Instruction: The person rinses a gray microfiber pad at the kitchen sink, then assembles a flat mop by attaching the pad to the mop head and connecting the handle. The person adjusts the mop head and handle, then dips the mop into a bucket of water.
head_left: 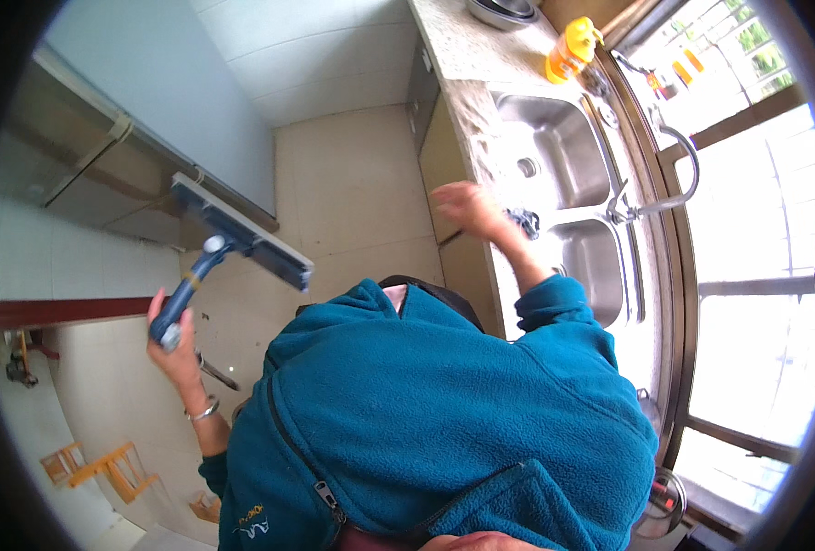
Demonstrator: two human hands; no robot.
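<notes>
My left hand is wrapped round the handle of a squeegee, which has a long, dark blue head with a pale strip along one edge. Its head is lifted over the floor, beside a grey-blue cabinet. My right hand is empty and slightly blurred, its fingers loosely bent and pointing left. It hovers by the front edge of the counter. Next to my right wrist, a dark, crumpled item lies between the sink bowls; its kind cannot be made out.
A steel double sink with a curved faucet stands below the window at right. A yellow bottle and dark bowls are on the stone counter. The tall grey-blue cabinet rises at left. Wooden chairs stand at lower left.
</notes>
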